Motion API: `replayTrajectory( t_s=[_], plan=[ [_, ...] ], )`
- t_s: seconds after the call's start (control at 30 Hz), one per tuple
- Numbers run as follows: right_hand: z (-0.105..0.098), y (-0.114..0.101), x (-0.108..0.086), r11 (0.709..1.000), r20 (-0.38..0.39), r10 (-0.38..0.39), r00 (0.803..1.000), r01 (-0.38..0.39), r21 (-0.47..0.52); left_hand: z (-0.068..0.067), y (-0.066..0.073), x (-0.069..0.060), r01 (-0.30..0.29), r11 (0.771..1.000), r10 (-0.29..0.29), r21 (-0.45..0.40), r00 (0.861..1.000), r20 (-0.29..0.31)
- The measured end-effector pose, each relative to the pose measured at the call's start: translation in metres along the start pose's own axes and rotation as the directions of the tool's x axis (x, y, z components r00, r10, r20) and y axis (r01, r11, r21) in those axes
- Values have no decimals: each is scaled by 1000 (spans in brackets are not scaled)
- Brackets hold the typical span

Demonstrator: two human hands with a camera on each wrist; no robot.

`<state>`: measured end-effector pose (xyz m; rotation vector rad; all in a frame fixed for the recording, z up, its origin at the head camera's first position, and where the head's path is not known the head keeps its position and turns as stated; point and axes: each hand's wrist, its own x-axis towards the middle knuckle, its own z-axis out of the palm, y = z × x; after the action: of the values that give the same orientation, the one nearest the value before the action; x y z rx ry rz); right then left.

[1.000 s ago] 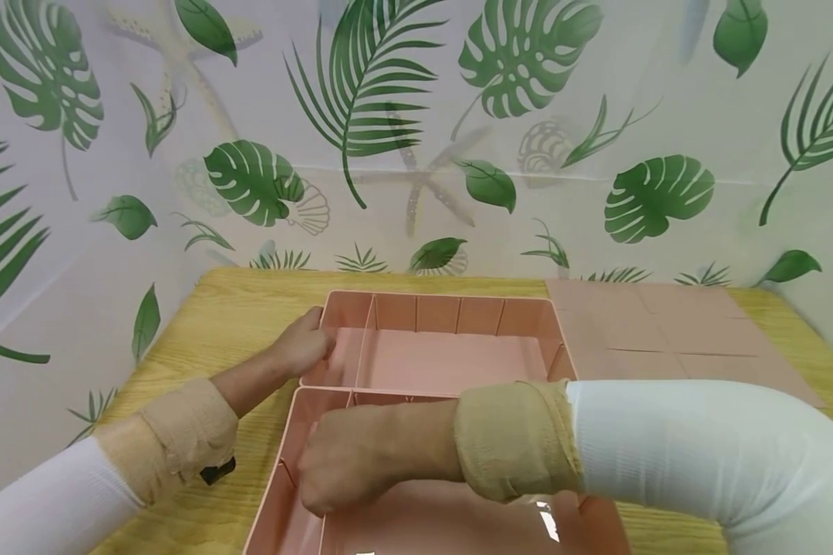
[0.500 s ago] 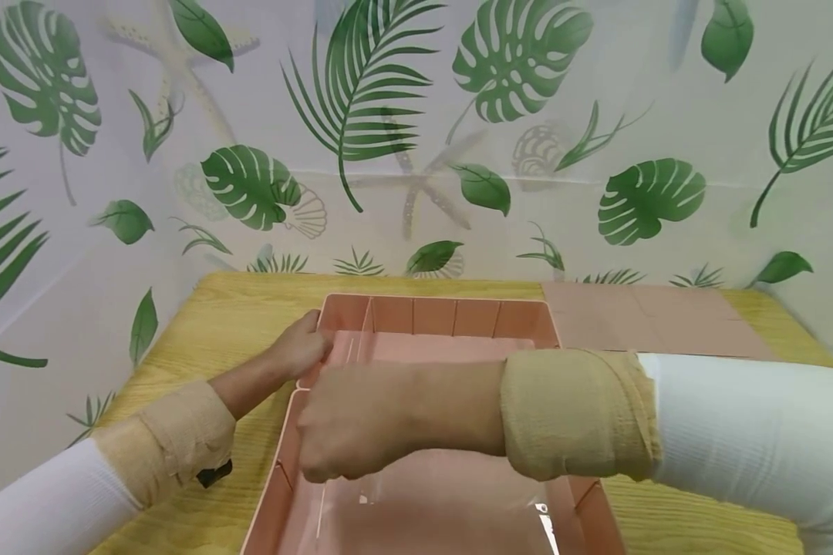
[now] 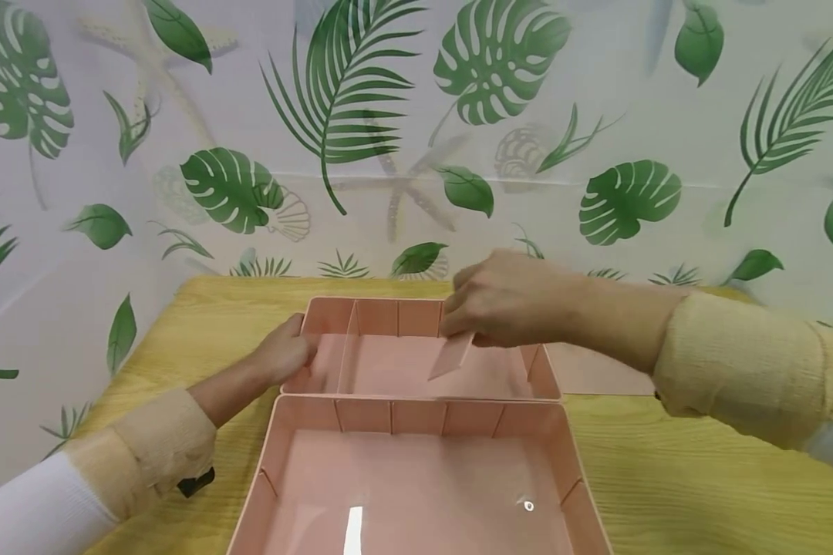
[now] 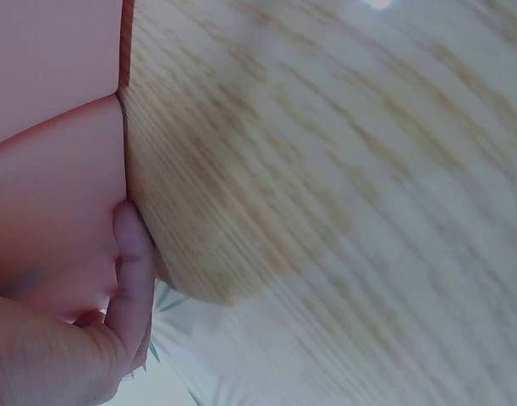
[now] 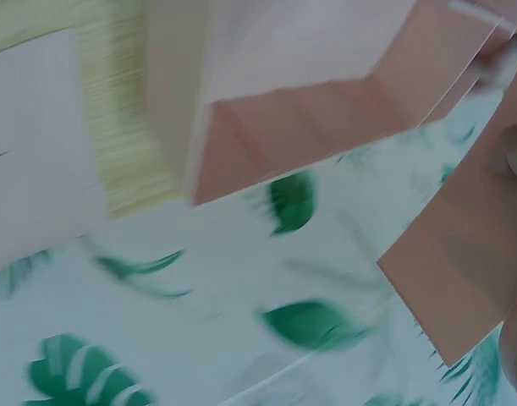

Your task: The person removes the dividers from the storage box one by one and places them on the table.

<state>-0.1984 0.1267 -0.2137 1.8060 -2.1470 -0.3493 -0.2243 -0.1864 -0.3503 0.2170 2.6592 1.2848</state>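
Observation:
Two pink plastic boxes stand end to end on the wood-grain table. My left hand (image 3: 283, 354) grips the left wall of the far box (image 3: 371, 317); in the left wrist view, the thumb (image 4: 133, 241) lies on the outside of that wall. A thin upright divider (image 3: 347, 351) crosses the far box near its left end. Over this box, my right hand (image 3: 507, 301) holds a flat pink divider panel (image 3: 451, 356), tilted, blurred in the head view. The right wrist view shows the panel (image 5: 461, 262) with a thumb on it. No divider shows in the near box (image 3: 403, 493).
Flat pink panels (image 3: 600, 370) lie on the table right of the far box, partly hidden by my right arm. A leaf-printed sheet (image 3: 403, 216) covers the wall behind. A small black object (image 3: 196, 482) sits under my left wrist.
My right hand has risen from the near box's left side and moved away and to the right, carrying the divider panel. The left hand stays on the far box.

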Motion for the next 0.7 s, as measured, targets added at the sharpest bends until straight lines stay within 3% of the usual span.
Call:
replayTrajectory(
  t_s=[0.17, 0.37, 0.5, 0.7],
  plan=[
    [2, 18, -63, 988, -61, 146, 987, -148, -43, -1, 0, -1, -3, 1000, 3, 7, 1000, 11],
    [11, 21, -112, 940, 102, 340, 935, -337, -47, -8, -3, -7, 0, 1000, 0, -13, 1000, 9],
    [23, 12, -137, 920, 154, 390, 908, -390, -31, -12, -9, -11, 6, 1000, -5, -26, 1000, 14],
    [44, -18, -180, 881, 80, 472, 878, -473, -6, -13, -10, -8, -24, 1000, 24, -11, 1000, 11]
  ],
)
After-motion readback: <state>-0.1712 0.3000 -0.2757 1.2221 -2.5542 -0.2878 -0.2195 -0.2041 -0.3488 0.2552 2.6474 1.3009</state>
